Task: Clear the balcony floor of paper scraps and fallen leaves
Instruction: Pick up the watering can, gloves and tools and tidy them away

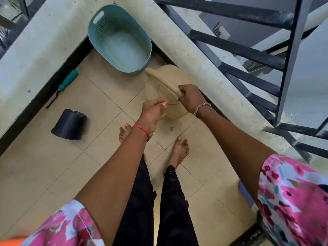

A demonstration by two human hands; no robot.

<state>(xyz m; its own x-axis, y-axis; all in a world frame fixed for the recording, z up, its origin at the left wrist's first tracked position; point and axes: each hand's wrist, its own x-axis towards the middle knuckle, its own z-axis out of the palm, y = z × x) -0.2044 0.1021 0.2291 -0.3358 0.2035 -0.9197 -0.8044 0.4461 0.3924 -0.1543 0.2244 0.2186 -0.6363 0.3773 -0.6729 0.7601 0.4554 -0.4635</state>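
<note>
- beige tiled floor (53, 174)
- teal basket (99, 31) stands in the corner
- black pot (69, 124) lies on its side
- green-handled tool (68, 80) lies along the wall

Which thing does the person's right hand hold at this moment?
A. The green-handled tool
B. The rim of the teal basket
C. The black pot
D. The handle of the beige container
D: the right hand curls round the handle of the beige container, while the green-handled tool, teal basket and black pot lie apart from it.
</note>
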